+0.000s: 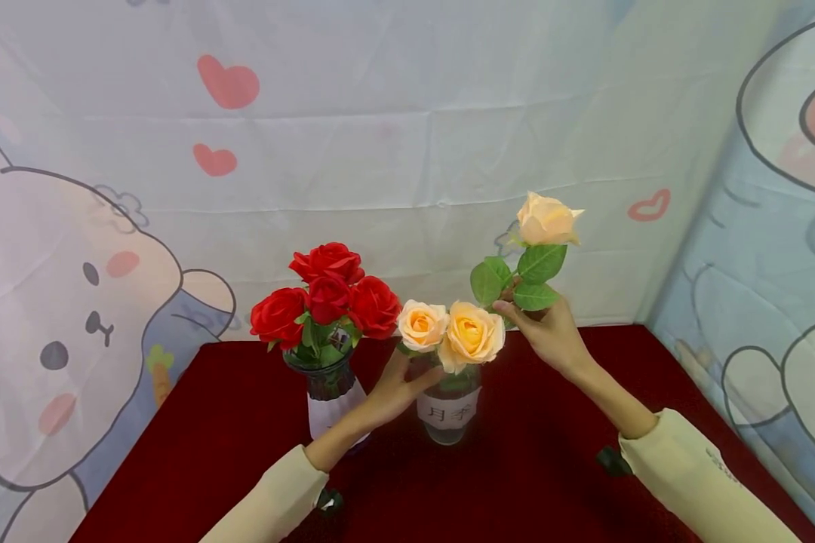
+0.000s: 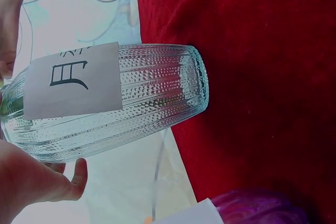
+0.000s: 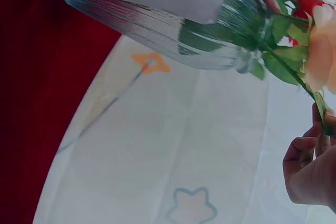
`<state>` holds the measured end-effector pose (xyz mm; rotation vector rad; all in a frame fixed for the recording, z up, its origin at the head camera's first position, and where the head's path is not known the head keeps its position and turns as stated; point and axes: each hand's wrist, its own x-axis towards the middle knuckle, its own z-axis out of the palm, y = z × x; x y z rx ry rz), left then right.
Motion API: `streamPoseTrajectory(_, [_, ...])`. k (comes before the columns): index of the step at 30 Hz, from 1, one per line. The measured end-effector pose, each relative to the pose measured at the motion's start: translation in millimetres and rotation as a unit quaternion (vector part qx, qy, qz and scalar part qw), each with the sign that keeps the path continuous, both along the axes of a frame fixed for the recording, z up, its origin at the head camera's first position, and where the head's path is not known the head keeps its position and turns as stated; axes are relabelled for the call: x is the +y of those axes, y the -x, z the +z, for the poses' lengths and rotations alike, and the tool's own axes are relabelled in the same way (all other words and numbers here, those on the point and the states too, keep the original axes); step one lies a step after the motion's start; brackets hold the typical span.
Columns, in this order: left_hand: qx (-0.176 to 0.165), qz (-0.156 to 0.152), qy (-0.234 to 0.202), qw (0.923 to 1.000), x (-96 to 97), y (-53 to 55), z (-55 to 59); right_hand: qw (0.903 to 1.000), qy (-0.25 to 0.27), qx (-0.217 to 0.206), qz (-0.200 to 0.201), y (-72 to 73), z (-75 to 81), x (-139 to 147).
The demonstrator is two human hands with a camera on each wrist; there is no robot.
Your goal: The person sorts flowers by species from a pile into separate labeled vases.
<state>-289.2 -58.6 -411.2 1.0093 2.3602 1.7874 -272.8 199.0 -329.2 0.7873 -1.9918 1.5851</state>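
Note:
A clear ribbed glass vase [image 1: 446, 435] with a white paper label stands on the red cloth, holding two pale orange roses [image 1: 475, 334]. My left hand [image 1: 389, 394] grips it near the neck, thumb in front. In the left wrist view, the hand [image 2: 37, 179] lies beside the vase's upper end, its fingers partly hidden behind the glass. Above and right of the vase, my right hand [image 1: 550, 335] pinches the leafy stem of a third pale rose [image 1: 546, 220]. The right wrist view shows this stem [image 3: 286, 67] running down to the vase's mouth.
Left of the clear vase, a dark glass vase [image 1: 322, 368] with a white label holds several red roses [image 1: 329, 298]. Its purple base [image 2: 262, 208] shows in the left wrist view. A printed cloth backdrop [image 1: 407, 166] closes off the back and sides of the red tablecloth [image 1: 197, 445].

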Motion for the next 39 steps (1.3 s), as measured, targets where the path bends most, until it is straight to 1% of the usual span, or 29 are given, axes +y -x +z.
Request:
streamPoseTrajectory(6, [0.006,-0.005,0.004,1.0,-0.1,0.3,-0.7,0.9998,0.001,-0.019,0.003,-0.1,-9.4,-3])
streamPoseTrajectory(13, [0.008,0.002,0.018,0.9998,-2.1,-0.2,-0.6,0.9984,-0.047,-0.029,-0.009,-0.4,-13.7,-8])
streamPoseTrajectory(18, [0.004,0.004,0.02,0.9998,-2.2,-0.1,-1.4,0.9971,-0.058,-0.046,-0.018,-2.0,-19.1,-10])
streamPoseTrajectory(24, [0.013,-0.015,0.004,0.9998,-2.4,0.9,-2.7,0.995,-0.068,-0.071,-0.018,-3.1,-24.8,-9])
streamPoseTrajectory(28, [0.021,-0.018,0.0,0.9996,-2.6,1.4,-3.1,0.9954,-0.05,-0.082,-0.011,-2.2,-25.1,-11])
streamPoseTrajectory(32, [0.03,-0.014,0.0,0.9994,-2.3,1.2,-2.2,0.9959,-0.008,-0.088,-0.018,0.3,-24.1,-13])
streamPoseTrajectory(35, [0.032,-0.012,-0.001,0.9994,-2.0,0.5,-1.6,0.996,0.02,-0.083,-0.026,1.0,-23.6,-14])
streamPoseTrajectory(39, [0.03,-0.013,-0.002,0.9995,-1.8,-0.2,-1.3,0.9967,0.044,-0.063,-0.027,1.8,-23.8,-15])
